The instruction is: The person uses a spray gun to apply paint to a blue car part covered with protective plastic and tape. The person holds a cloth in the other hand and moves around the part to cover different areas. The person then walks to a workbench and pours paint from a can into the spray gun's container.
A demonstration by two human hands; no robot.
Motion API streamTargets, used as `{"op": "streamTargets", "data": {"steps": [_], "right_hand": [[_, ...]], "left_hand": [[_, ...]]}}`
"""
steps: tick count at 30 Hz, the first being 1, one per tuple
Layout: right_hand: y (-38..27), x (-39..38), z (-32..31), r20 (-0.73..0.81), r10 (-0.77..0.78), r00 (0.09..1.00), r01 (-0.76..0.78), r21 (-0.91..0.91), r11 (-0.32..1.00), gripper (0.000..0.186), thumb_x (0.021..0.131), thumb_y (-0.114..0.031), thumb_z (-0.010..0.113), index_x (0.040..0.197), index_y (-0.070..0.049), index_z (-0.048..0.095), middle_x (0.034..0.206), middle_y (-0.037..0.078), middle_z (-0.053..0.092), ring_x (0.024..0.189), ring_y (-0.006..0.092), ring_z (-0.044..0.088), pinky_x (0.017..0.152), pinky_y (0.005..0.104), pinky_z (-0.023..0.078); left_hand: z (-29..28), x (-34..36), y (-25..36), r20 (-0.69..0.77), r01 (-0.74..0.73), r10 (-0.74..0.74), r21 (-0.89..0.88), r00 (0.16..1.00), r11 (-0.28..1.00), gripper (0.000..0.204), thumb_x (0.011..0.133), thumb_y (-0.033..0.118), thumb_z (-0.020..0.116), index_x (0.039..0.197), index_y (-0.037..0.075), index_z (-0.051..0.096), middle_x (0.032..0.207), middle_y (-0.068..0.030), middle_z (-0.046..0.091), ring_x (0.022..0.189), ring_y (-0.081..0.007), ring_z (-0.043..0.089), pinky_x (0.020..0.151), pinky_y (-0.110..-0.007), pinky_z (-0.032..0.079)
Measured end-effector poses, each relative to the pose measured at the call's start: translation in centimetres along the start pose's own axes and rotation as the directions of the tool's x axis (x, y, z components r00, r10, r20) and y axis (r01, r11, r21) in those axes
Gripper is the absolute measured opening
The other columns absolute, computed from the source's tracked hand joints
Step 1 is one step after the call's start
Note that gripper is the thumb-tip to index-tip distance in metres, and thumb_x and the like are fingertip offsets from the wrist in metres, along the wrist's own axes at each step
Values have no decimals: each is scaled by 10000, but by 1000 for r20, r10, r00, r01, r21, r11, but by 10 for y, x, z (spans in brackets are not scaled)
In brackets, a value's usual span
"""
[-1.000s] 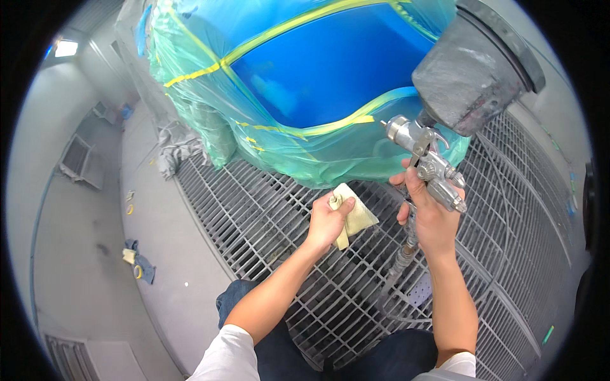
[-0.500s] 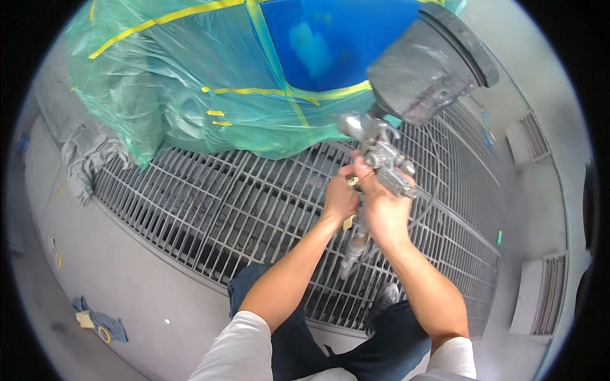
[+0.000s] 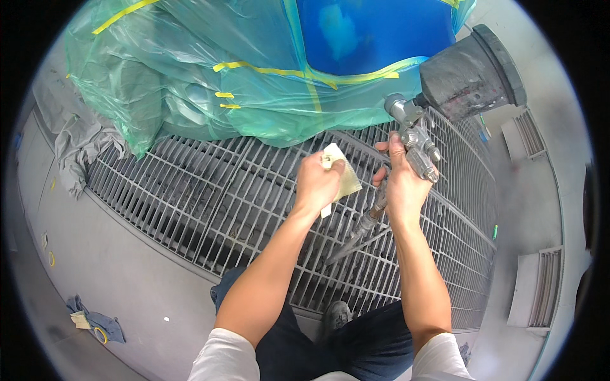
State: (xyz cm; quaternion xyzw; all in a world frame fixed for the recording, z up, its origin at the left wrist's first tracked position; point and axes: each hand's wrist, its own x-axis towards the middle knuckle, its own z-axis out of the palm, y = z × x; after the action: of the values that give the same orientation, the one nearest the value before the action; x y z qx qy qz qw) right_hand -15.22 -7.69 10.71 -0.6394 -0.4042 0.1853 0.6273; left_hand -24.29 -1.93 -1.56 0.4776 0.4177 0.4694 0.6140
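Note:
My right hand [image 3: 408,184] is wrapped round the grip of a metal spray gun [image 3: 416,136], its thumb up at the back of the body. A dark grey, paint-stained cup [image 3: 470,79] sits on top of the gun, tilted to the right, and a hose runs down from the handle. In my left hand [image 3: 318,184] a folded pale yellow cloth [image 3: 348,178] is pinched, held just left of the gun and apart from it. Ahead is a blue painted panel [image 3: 394,38] with a lighter patch, framed by green plastic sheeting [image 3: 190,82] and yellow tape.
Under me runs a metal floor grating [image 3: 254,209]. Grey crumpled fabric [image 3: 82,149] lies at the left. A blue rag [image 3: 105,324] with a yellow tape roll [image 3: 100,335] rests on the floor at lower left. Louvred vents [image 3: 543,289] stand along the right side.
My hands have moved apart: the left, which was at the gun's handle, is now away to the left with the cloth showing. The gun has shifted right, and the view has turned slightly.

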Motion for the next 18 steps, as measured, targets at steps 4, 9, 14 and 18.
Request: {"op": "streamTargets", "data": {"steps": [4, 9, 14, 18], "right_hand": [[0, -11, 1, 130, 13, 991, -9, -35, 999, 194, 1001, -149, 660, 1081, 27, 673, 846, 109, 725, 467, 106, 555, 400, 238, 436], [-2, -14, -3, 245, -4, 969, -14, 73, 997, 218, 990, -148, 679, 1099, 41, 677, 850, 113, 723, 483, 118, 567, 406, 251, 447], [0, 2, -18, 144, -54, 988, 49, 38, 998, 217, 994, -122, 661, 1138, 40, 658, 885, 126, 715, 603, 133, 626, 411, 243, 470], [0, 8, -31, -3, -95, 995, 95, 83, 992, 214, 992, -159, 678, 1100, 25, 677, 846, 115, 726, 465, 102, 561, 393, 227, 426]], "left_hand": [[-14, -4, 6, -9, -5, 5, 80, 1000, 997, 94, 945, 50, 646, 974, -19, 704, 898, -79, 721, 766, -145, 660, 686, -316, 518], [-12, 2, -3, 11, 67, -67, -119, 998, 991, 124, 929, 79, 662, 917, -43, 683, 812, -90, 721, 712, -165, 675, 648, -351, 521], [4, 3, -2, 32, 62, -61, -52, 998, 997, 89, 963, 50, 648, 997, -26, 678, 881, -75, 711, 759, -135, 658, 679, -321, 525], [11, 7, -4, 23, 51, -50, -50, 998, 997, 108, 965, 65, 662, 1008, -33, 673, 887, -82, 710, 746, -137, 649, 677, -325, 519]]}}
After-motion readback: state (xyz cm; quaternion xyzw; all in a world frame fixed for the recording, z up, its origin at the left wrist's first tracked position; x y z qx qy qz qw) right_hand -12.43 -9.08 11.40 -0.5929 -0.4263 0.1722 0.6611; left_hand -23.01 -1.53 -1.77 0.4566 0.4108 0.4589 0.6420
